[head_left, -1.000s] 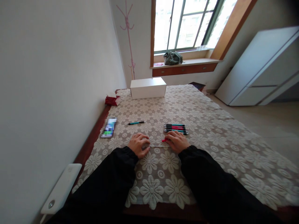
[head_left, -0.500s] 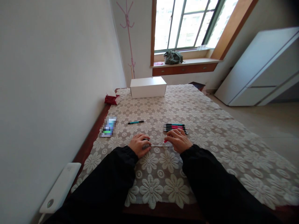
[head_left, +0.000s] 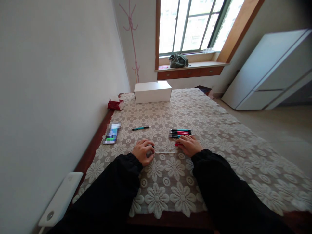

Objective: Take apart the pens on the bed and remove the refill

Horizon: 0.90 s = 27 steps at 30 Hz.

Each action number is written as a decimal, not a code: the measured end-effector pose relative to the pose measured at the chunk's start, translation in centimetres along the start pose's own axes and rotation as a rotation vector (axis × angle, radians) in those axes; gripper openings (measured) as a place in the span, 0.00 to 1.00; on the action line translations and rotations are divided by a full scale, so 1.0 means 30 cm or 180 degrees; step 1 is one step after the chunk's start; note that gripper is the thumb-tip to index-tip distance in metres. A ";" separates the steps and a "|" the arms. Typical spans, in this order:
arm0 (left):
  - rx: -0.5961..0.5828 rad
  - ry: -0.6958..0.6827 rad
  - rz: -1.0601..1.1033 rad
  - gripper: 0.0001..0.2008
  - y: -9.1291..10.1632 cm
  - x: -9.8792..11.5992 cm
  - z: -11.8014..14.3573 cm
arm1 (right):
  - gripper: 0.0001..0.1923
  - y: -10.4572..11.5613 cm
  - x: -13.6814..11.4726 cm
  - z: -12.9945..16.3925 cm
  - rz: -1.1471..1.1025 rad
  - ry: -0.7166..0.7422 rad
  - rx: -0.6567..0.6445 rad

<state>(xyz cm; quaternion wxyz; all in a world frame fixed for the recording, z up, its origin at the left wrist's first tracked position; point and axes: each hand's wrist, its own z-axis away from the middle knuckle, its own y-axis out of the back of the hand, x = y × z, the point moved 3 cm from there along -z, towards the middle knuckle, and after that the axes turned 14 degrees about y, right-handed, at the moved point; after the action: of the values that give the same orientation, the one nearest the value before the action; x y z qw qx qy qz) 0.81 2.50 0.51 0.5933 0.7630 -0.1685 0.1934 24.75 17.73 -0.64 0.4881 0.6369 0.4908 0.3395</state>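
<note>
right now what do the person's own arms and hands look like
Both arms wear long, loose black sleeves of a plain matte fabric, with no visible markings, ending in snug cuffs at the wrists. The left hand and right hand are bare: no gloves, and no rings, watch or bracelet can be made out.

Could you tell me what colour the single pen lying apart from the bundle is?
The lone pen is teal with dark ends, seen in the head view.
</note>
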 end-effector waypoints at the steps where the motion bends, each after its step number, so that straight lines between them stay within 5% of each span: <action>1: 0.0005 0.0011 0.0009 0.05 0.002 0.001 0.000 | 0.08 0.004 -0.006 -0.003 -0.0003 0.0019 0.0036; 9: 0.0091 0.0159 0.0011 0.02 -0.003 -0.014 -0.004 | 0.07 0.012 -0.007 -0.001 0.0094 -0.0106 0.0009; 18: 0.0110 0.0178 0.0009 0.04 0.008 -0.010 -0.004 | 0.08 0.006 -0.046 -0.020 -0.0041 0.0319 0.0079; 27: 0.0383 0.0376 0.0068 0.16 0.029 -0.028 -0.013 | 0.10 0.011 -0.035 -0.010 0.0066 0.0248 0.0140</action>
<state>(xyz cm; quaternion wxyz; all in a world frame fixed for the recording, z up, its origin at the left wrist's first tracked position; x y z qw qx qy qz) -0.38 2.71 0.90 0.5532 0.7827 -0.1295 0.2542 24.26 16.80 -0.20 0.4509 0.6388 0.5102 0.3582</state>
